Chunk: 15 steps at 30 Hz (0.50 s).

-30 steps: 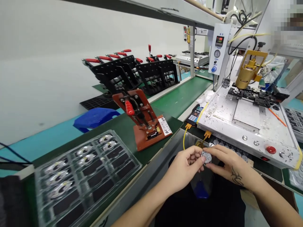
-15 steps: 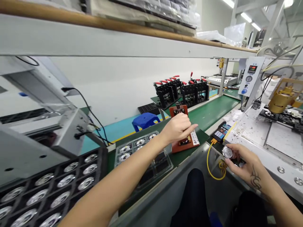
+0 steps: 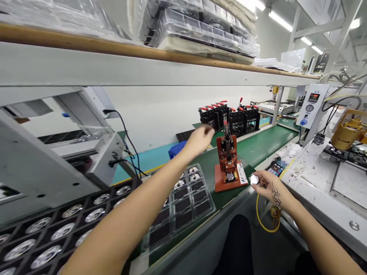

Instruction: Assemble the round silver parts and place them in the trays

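Between the thumb and fingers of my right hand (image 3: 268,185) is a shiny round silver watch case (image 3: 254,179), held just right of the red-brown hand press (image 3: 226,152). Another round metal piece (image 3: 230,177) sits in the fixture at the foot of that press, whose red-tipped lever (image 3: 226,126) stands upright. My left hand (image 3: 200,139) is in the air to the left of the lever, apart from it, its fingers smeared by motion. Under my left forearm lies a clear tray (image 3: 205,198) with several silver round parts in its far pockets.
A black compartment tray (image 3: 86,202) of silver rings is at the lower left. Black clamp fixtures (image 3: 243,120) with red handles stand on the green belt (image 3: 258,139). At right are a keypad controller (image 3: 276,168), a yellow hose (image 3: 259,214) and a gold-coloured machine head (image 3: 344,135). A shelf (image 3: 143,70) crosses overhead.
My left hand has moved left and up from in front of the press, uncovering it. My right hand has brought the watch case left, closer to the press. The view has shifted too.
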### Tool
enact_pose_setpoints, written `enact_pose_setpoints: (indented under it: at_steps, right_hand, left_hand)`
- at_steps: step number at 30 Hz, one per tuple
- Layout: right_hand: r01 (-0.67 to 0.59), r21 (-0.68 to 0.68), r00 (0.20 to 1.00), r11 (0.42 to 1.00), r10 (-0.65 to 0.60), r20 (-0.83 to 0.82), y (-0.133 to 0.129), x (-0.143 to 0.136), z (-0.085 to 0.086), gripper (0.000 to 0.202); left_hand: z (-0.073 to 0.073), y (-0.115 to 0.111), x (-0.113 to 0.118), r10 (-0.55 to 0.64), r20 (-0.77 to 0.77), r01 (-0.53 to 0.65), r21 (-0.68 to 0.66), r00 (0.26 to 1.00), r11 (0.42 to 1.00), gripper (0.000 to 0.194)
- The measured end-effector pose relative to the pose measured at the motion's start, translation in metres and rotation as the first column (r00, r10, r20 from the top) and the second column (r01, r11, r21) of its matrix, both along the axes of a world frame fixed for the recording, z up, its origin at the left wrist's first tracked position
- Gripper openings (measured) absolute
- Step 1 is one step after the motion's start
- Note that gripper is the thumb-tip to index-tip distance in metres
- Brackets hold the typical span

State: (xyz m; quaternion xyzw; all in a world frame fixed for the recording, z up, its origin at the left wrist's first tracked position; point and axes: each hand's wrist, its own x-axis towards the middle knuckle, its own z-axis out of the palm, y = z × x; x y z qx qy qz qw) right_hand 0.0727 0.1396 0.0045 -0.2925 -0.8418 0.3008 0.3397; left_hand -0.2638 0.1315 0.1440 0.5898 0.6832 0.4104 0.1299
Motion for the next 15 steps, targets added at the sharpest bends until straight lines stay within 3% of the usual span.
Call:
enact_pose_setpoints:
  at_steps: [2, 4, 8, 11, 15]
  right_hand:
    - [-0.008, -0.004, 1.0, 1.0, 0.008, -0.011, 0.008, -0.008, -0.012, 0.029]
    - [-0.012, -0.002, 1.0, 1.0, 0.012, -0.017, 0.019, -0.02, -0.023, 0.032]
    - [-0.028, 0.004, 1.0, 1.0, 0.028, -0.004, 0.039, -0.051, -0.037, 0.031]
    - [-0.036, -0.007, 0.999, 0.999, 0.036, 0.018, 0.048, -0.064, -0.043, 0.029]
    - [-0.064, -0.036, 0.996, 0.997, 0.066, 0.062, 0.055, -0.069, -0.05, 0.024]
  left_hand:
    - [-0.036, -0.023, -0.006, -0.082, -0.033, 0.075, -0.178, 0.996, 0.981, 0.019]
    - [-0.071, -0.038, 0.002, -0.186, -0.023, 0.169, -0.316, 0.982, 0.933, 0.018]
    - [-0.124, -0.033, 0.036, -0.251, -0.021, 0.228, -0.349, 0.968, 0.909, 0.012]
    - [-0.146, -0.017, 0.052, -0.244, -0.032, 0.223, -0.306, 0.969, 0.925, 0.012]
    - [-0.155, -0.012, 0.052, -0.238, -0.016, 0.225, -0.272, 0.971, 0.936, 0.019]
